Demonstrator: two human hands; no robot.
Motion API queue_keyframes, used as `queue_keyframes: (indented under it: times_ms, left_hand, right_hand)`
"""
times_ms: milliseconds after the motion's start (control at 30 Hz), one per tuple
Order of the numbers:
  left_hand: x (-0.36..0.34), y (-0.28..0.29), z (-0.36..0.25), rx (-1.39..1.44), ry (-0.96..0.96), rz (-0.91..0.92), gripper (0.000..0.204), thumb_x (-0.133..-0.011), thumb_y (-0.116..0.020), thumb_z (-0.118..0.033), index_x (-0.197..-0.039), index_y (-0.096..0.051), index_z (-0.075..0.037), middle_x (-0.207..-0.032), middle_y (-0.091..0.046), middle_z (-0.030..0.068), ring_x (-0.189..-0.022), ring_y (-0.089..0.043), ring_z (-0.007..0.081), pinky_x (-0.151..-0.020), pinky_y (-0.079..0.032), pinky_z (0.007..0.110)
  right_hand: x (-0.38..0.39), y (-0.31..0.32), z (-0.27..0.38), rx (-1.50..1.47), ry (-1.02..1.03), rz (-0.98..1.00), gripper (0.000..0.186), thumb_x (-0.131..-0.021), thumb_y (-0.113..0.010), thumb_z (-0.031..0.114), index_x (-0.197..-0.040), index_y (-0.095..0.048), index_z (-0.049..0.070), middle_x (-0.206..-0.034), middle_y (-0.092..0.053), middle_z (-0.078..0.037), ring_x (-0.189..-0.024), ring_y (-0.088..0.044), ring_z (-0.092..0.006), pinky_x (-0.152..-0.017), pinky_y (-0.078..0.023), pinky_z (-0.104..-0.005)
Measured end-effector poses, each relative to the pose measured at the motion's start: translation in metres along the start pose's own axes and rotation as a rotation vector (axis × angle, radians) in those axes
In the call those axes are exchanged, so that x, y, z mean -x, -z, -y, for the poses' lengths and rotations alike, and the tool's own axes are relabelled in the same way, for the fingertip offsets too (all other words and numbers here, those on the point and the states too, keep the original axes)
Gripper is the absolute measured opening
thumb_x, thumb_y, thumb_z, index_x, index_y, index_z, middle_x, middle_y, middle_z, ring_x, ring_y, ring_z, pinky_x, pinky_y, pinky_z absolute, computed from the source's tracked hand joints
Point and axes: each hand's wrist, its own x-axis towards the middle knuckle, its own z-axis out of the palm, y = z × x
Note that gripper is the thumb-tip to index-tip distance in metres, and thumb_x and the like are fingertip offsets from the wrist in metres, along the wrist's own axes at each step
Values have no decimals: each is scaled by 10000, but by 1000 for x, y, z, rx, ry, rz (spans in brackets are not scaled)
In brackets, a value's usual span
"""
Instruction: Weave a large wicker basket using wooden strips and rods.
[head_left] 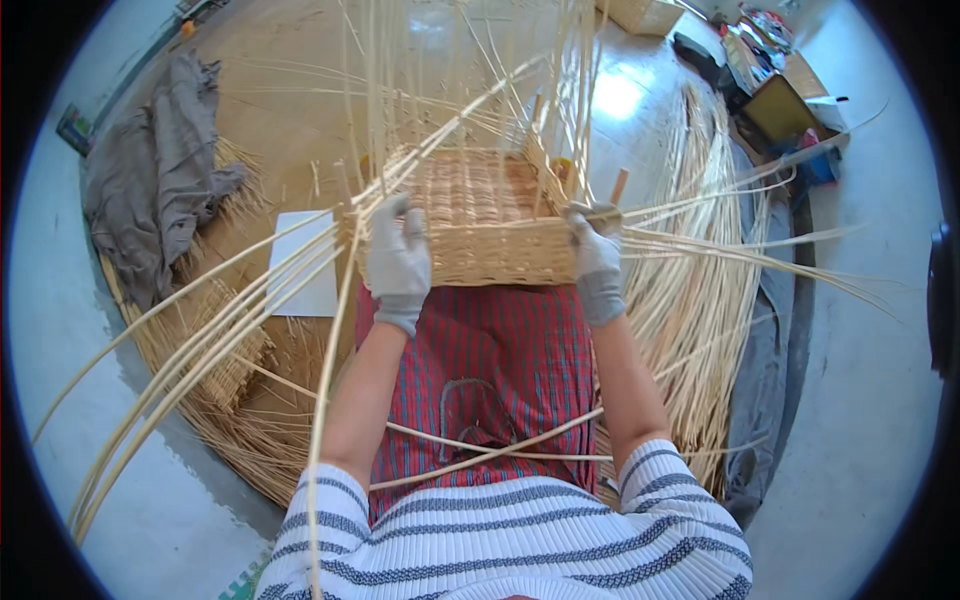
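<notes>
A rectangular woven basket (500, 252), pale natural strands with long uncut ends sticking up and out from its corners, rests over my lap on a red striped cloth (480, 350). My left hand (398, 262), in a light grey glove, is closed on the basket's near left corner, fingers curled at the rim among the strands. My right hand (596, 262), gloved alike, grips the near right corner, fingers over the rim beside a short upright wooden stick (618, 185).
Long loose strands (690, 400) lie in a heap at the right. A grey cloth (150, 160), a white sheet (295, 290) and a woven piece (225, 375) lie at the left. Assorted items (775, 100) stand at the upper right, near a pale wall (870, 350).
</notes>
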Motion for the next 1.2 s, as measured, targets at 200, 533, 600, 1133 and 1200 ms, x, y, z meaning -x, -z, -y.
queue_keyframes:
  times_ms: [200,533,600,1133,1200]
  left_hand:
    - [-5,-49,-7,-104,492,839,483,-971,-567,-451,-1214,-606,-36,-620,-661,93,-564,-679,199,-508,-528,343]
    - [-4,-50,-3,24,650,699,321,-933,-678,-321,-1002,-663,-8,-716,-666,91,-537,-666,172,-433,-554,301]
    - [-2,-54,0,280,599,676,339,-867,-766,-346,-882,-618,-42,-694,-655,96,-509,-652,168,-383,-528,300]
    - [21,-117,-47,-6,235,832,392,-981,-579,-395,-1165,-584,-49,-717,-678,132,-548,-666,198,-477,-499,363]
    - [28,-127,-52,-82,351,874,396,-991,-552,-412,-1082,-632,-35,-627,-655,123,-495,-642,198,-475,-502,357]
  right_hand:
    - [-40,-36,20,475,414,325,195,-923,-593,55,-1117,-572,41,-1237,-639,-103,-1026,-660,-180,-873,-530,-314]
    - [-24,2,-1,68,400,73,291,-1011,-472,157,-1295,-410,137,-904,-657,-71,-864,-668,-170,-655,-522,-291]
    - [-7,31,-19,-114,138,59,222,-1050,-437,216,-1259,-406,146,-843,-641,-52,-794,-667,-150,-539,-496,-259]
    - [-53,102,18,-44,-111,7,271,-943,-600,17,-1144,-460,134,-1009,-704,-72,-925,-698,-188,-715,-540,-260]
    - [-76,67,49,280,126,107,384,-918,-659,83,-1254,-476,112,-1114,-686,-160,-929,-671,-209,-819,-543,-336]
